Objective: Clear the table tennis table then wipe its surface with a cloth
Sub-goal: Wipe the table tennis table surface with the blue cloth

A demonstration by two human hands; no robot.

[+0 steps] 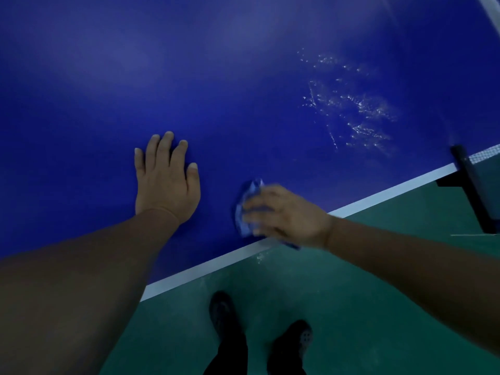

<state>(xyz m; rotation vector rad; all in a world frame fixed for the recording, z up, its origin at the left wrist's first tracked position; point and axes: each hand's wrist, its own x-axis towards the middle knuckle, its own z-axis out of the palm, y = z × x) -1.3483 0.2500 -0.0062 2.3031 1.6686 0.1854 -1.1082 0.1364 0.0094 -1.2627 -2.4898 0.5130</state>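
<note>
The blue table tennis table point(243, 77) fills the upper part of the view, with a white line along its near edge point(205, 269). My left hand point(165, 180) lies flat on the surface, fingers straight. My right hand point(284, 215) grips a crumpled blue cloth point(247, 201) on the table close to the white edge line; the hand is motion-blurred. A patch of wet streaks and droplets point(357, 109) glistens on the surface to the right, beyond the cloth.
A black net post and clamp point(470, 182) stands at the right edge, with a strip of net point(484, 152) behind it. Green floor point(351, 280) lies below the table edge, with my two dark shoes point(262, 331) on it.
</note>
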